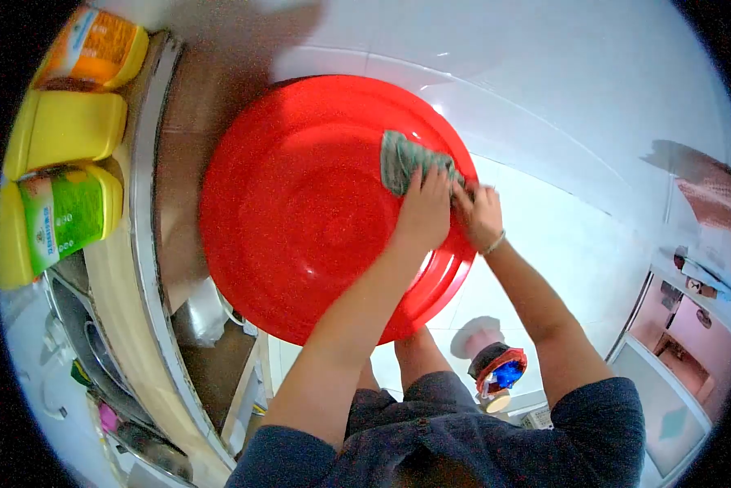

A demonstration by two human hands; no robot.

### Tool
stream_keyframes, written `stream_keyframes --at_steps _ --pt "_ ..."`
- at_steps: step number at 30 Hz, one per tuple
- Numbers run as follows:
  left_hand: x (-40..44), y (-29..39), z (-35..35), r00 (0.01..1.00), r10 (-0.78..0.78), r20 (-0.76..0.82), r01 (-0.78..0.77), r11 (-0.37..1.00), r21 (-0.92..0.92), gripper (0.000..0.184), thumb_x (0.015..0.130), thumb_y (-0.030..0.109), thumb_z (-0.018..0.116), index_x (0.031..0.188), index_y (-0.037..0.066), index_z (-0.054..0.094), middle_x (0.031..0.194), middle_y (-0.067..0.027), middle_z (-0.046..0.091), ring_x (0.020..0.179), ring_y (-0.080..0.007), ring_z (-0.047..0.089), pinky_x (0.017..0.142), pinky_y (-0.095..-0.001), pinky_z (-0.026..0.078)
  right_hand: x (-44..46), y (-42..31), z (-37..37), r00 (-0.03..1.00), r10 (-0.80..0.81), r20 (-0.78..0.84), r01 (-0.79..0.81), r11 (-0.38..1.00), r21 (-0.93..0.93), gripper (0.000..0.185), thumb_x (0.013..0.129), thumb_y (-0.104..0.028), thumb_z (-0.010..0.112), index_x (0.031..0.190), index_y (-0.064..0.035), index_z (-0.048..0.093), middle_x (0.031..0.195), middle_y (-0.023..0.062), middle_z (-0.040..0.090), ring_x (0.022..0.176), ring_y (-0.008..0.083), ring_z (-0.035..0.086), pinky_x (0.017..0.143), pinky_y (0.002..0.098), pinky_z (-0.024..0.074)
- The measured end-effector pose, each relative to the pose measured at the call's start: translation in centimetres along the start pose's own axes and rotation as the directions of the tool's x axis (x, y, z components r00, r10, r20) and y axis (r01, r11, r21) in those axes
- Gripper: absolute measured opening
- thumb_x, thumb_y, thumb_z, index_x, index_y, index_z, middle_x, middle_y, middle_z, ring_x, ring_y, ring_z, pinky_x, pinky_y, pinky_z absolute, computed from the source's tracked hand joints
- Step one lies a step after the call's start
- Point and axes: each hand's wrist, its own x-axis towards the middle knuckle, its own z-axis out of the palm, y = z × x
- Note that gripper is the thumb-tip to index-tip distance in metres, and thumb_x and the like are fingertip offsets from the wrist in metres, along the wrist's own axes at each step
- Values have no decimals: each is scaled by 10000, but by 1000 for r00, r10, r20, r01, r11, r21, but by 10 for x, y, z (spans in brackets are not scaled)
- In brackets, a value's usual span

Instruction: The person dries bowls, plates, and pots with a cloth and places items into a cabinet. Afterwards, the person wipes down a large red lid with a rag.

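Note:
A large round red basin (300, 195) is in front of me, its inside facing me and its lower edge by my legs. My left hand (426, 207) reaches inside the right part of the basin, fingers closed on a crumpled grey-green cloth (402, 163) lying against the inner wall. Beside it, my right hand (481, 215) is closed at the basin's right rim, its fingertips close to the cloth's end. Part of the cloth is hidden under the left fingers. A thin bracelet (494, 242) circles the right wrist.
On a ledge at left stand an orange-labelled bottle (101, 49), a yellow container (77, 126) and a green-labelled bottle (65, 211). A dark sink (89, 325) lies below them. A small bin (500, 370) with a red and blue liner stands on the white-tiled floor, near a pinkish cabinet (683, 350).

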Motion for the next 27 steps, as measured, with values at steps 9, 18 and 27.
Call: stream_keyframes --at_steps 9,18,27 --pt "28 -6 -4 984 -180 -20 178 982 -59 471 841 230 368 1265 35 300 1340 -85 262 1246 -230 209 1022 -432 102 78 42 -3 989 -124 75 127 991 -38 382 749 -139 468 1127 -78 476 910 86 485 829 240 481 701 335 426" --pt "-44 58 18 995 25 97 -27 999 18 457 830 219 365 1249 38 339 1322 -64 301 1235 -207 236 1018 -433 92 -67 1 -19 981 182 68 -189 975 118 531 676 -45 535 1192 -105 424 929 130 476 780 271 504 605 309 488" --pt "-205 78 19 972 94 215 -74 992 -98 462 802 199 358 1221 6 380 1303 -73 342 1223 -197 266 1016 -392 129 -177 -143 -36 855 354 379 -454 864 216 428 728 -72 492 1150 -65 421 825 150 465 705 293 507 515 361 451"
